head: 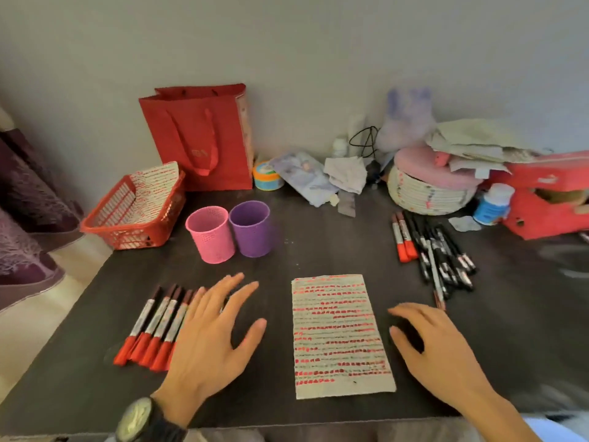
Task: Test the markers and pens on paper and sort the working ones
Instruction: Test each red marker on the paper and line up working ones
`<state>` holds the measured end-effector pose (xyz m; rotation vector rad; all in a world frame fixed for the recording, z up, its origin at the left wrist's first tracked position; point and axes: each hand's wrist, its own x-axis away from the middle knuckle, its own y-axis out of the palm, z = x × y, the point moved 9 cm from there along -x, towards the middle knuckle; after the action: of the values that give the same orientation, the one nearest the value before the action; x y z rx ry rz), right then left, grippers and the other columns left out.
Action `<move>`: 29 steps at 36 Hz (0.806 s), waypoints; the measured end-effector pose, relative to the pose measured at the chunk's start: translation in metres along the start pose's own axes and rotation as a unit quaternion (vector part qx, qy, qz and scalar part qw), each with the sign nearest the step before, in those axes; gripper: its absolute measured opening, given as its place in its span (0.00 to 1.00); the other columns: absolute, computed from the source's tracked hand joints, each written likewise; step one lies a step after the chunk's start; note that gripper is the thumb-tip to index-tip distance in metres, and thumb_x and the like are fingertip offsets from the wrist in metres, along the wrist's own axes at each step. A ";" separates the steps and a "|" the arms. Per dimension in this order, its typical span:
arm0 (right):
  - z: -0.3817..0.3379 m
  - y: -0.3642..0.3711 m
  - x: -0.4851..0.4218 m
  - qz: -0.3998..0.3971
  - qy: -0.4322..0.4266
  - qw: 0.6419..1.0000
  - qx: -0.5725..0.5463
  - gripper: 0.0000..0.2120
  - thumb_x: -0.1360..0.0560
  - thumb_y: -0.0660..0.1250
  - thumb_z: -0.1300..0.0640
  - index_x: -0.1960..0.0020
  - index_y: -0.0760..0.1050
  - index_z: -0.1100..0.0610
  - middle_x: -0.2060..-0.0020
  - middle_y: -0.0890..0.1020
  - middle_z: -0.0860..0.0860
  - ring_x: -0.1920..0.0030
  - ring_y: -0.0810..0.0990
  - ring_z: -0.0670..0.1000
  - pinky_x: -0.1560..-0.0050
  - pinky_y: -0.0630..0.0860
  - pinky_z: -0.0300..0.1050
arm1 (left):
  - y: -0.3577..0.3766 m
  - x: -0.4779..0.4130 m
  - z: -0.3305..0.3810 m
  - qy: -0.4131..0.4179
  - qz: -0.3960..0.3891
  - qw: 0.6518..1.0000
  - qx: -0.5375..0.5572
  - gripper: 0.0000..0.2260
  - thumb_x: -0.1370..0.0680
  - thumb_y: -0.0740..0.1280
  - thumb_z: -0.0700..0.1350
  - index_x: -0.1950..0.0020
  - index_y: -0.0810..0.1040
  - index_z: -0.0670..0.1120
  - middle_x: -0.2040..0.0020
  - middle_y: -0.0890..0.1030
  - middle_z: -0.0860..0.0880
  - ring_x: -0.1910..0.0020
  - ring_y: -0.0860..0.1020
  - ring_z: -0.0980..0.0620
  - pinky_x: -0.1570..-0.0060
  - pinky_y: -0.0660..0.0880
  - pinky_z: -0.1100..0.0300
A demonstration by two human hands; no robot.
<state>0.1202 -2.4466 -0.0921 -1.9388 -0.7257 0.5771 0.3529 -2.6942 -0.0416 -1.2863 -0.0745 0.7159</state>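
Left hand (210,333) and right hand (436,355) are open and empty, so I would lift one marker from the right pile (436,253).

The light is dim, even and diffuse, and the dark table (318,247) reads matte under it. A faint shadow pools beneath the curved fingers of the right hand (446,355). The whole view is soft and slightly smeared: the left hand (210,339) blurs at its fingertips, and the table's far right side streaks. Wide-angle distortion bows the table's near edge and stretches the corners.
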 end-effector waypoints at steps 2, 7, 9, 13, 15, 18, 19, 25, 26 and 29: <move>0.004 0.004 0.004 0.016 -0.011 1.000 0.008 0.15 0.22 0.69 0.47 0.36 0.79 0.46 0.36 0.76 0.39 0.32 0.71 0.43 0.34 0.69 0.38 | 0.014 -0.029 0.032 0.031 -0.022 0.999 0.000 0.26 0.21 0.55 0.66 0.24 0.65 0.61 0.23 0.66 0.56 0.23 0.62 0.54 0.24 0.53 0.50; 0.005 0.008 0.003 0.037 -0.018 0.999 0.001 0.15 0.22 0.67 0.45 0.36 0.80 0.45 0.35 0.76 0.40 0.33 0.72 0.44 0.35 0.71 0.40 | 0.076 -0.093 0.108 0.107 -0.105 0.989 -0.005 0.25 0.19 0.58 0.64 0.23 0.61 0.61 0.21 0.62 0.57 0.23 0.60 0.55 0.23 0.50 0.53; 0.008 0.009 0.001 0.033 -0.019 0.999 -0.008 0.15 0.21 0.65 0.45 0.36 0.79 0.44 0.35 0.76 0.39 0.32 0.70 0.42 0.34 0.69 0.38 | 0.102 -0.112 0.134 0.129 -0.135 0.982 -0.007 0.25 0.19 0.60 0.61 0.22 0.62 0.59 0.22 0.63 0.55 0.24 0.61 0.53 0.22 0.55 0.50; 0.010 0.007 -0.002 0.037 -0.021 0.998 -0.039 0.14 0.21 0.65 0.46 0.37 0.79 0.44 0.36 0.76 0.39 0.33 0.70 0.42 0.33 0.67 0.37 | 0.145 -0.144 0.173 0.156 -0.189 0.969 -0.029 0.27 0.18 0.61 0.58 0.21 0.62 0.53 0.22 0.64 0.48 0.25 0.65 0.46 0.26 0.62 0.49; 0.013 0.007 -0.003 0.039 -0.018 0.998 -0.053 0.13 0.21 0.64 0.45 0.38 0.79 0.43 0.37 0.76 0.38 0.33 0.70 0.41 0.32 0.67 0.38 | 0.160 -0.156 0.185 0.158 -0.206 0.965 -0.039 0.28 0.18 0.61 0.58 0.20 0.60 0.52 0.21 0.63 0.47 0.25 0.65 0.44 0.26 0.62 0.49; 0.016 0.007 -0.004 0.045 -0.011 0.996 -0.071 0.12 0.21 0.64 0.44 0.39 0.80 0.42 0.38 0.76 0.36 0.34 0.69 0.38 0.33 0.64 0.34 | 0.175 -0.168 0.199 0.169 -0.220 0.959 -0.054 0.28 0.17 0.60 0.57 0.19 0.57 0.56 0.21 0.63 0.48 0.25 0.65 0.44 0.28 0.65 0.48; 0.017 0.007 -0.005 0.049 -0.009 0.996 -0.077 0.12 0.21 0.64 0.44 0.40 0.80 0.42 0.38 0.77 0.35 0.34 0.69 0.37 0.34 0.63 0.33 | 0.178 -0.170 0.202 0.175 -0.224 0.957 -0.063 0.27 0.17 0.59 0.58 0.19 0.57 0.58 0.22 0.63 0.48 0.26 0.66 0.44 0.29 0.66 0.48; 0.021 0.008 -0.005 0.062 0.003 0.992 -0.109 0.11 0.21 0.63 0.43 0.43 0.80 0.41 0.40 0.76 0.32 0.36 0.68 0.34 0.38 0.62 0.30 | 0.173 -0.176 0.196 0.165 -0.190 0.963 -0.094 0.21 0.17 0.55 0.62 0.25 0.65 0.59 0.34 0.75 0.52 0.37 0.75 0.47 0.45 0.75 0.51; 0.022 0.009 -0.005 0.063 0.003 0.992 -0.111 0.11 0.21 0.63 0.43 0.43 0.80 0.40 0.40 0.76 0.32 0.36 0.68 0.34 0.38 0.62 0.30 | 0.171 -0.178 0.193 0.159 -0.178 0.966 -0.102 0.20 0.18 0.55 0.63 0.28 0.67 0.57 0.37 0.76 0.52 0.40 0.76 0.47 0.48 0.74 0.52; 0.022 0.010 -0.005 0.063 0.001 0.991 -0.115 0.11 0.21 0.62 0.42 0.43 0.80 0.40 0.41 0.76 0.32 0.36 0.68 0.33 0.36 0.64 0.31 | 0.164 -0.184 0.183 0.129 -0.157 0.971 -0.124 0.20 0.19 0.55 0.66 0.38 0.69 0.53 0.46 0.78 0.52 0.46 0.78 0.47 0.56 0.73 0.53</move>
<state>0.1044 -2.4403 -0.1105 -2.2110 -0.6979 0.5885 0.0563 -2.6196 -0.0693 -1.5534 -0.1552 0.2697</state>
